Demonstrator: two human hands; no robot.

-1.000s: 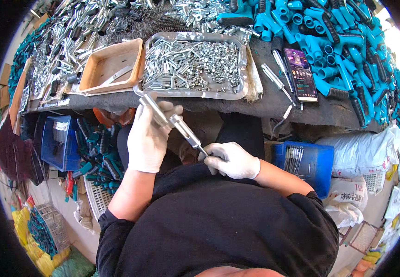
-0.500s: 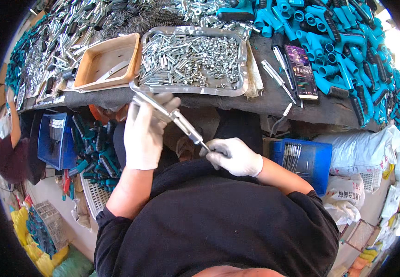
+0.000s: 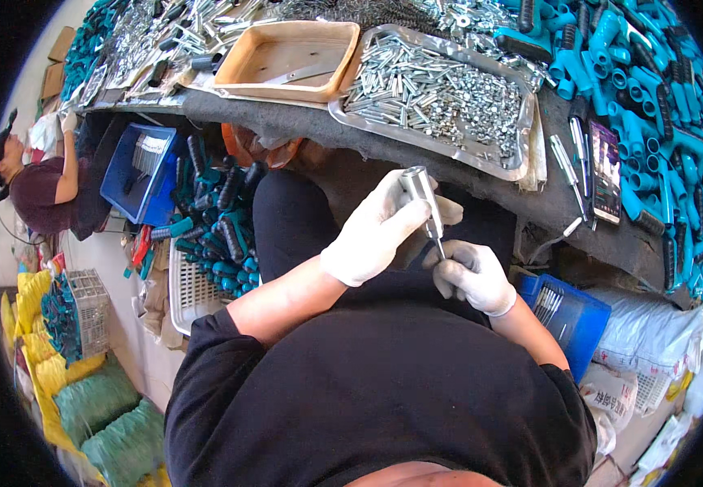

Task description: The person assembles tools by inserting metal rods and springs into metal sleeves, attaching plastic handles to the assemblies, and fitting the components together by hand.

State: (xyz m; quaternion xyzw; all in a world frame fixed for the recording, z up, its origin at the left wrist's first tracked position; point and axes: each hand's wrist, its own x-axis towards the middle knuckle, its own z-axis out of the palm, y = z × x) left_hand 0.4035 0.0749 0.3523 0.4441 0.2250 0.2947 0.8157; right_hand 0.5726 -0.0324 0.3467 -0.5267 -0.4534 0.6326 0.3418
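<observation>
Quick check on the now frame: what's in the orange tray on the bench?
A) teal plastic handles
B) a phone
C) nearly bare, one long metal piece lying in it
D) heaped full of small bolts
C: the orange tray shows mostly bare floor with a single long metal piece lying across it; the heaped small metal parts sit in the silver tray beside it.

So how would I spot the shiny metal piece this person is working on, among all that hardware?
Start at the long grey workbench and its silver tray of small metal parts. Just below the bench edge, over the person's lap, two white-gloved hands meet. The silver metal tube stands nearly upright in the left hand, its thin lower end in the right hand; it is the only piece held rather than lying in a pile.
</observation>
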